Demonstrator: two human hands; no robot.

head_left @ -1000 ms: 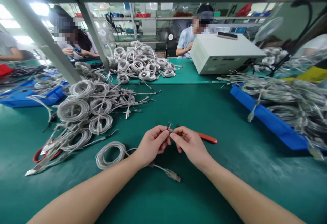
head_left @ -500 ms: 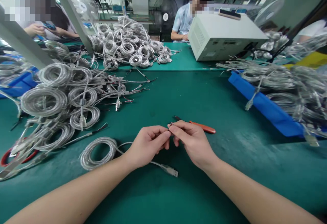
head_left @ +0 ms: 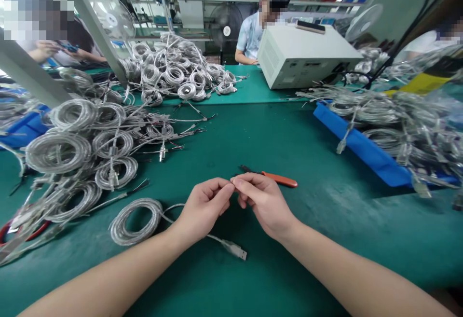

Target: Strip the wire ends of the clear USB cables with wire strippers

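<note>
Above the mat, my left hand (head_left: pixel 206 206) is closed in a pinch on the end of a clear-jacketed USB cable. My right hand (head_left: pixel 264 203) pinches at the same spot, fingertips meeting those of the left. The fingers mostly hide the thin wire end between them. The cable's coil (head_left: pixel 118 226) lies flat beside my left forearm, and a strand runs from it under the left hand. Its USB plug (head_left: pixel 235 249) rests on the mat below my hands. Just behind the right hand lies a hand tool with orange handles (head_left: pixel 280 179), its dark tip pointing left.
Coiled cables (head_left: pixel 58 153) are heaped at left, with another pile (head_left: pixel 173 73) behind. A blue bin (head_left: pixel 361 145) full of cables stands at right. Behind are a pale metal box (head_left: pixel 311 49) and a seated person (head_left: pixel 249 39); another person works at far left.
The view has shifted slightly, so the scene sits a little further left and lower. Both hands keep their pinch; the dark wire end seen between the fingertips before is now mostly covered.
</note>
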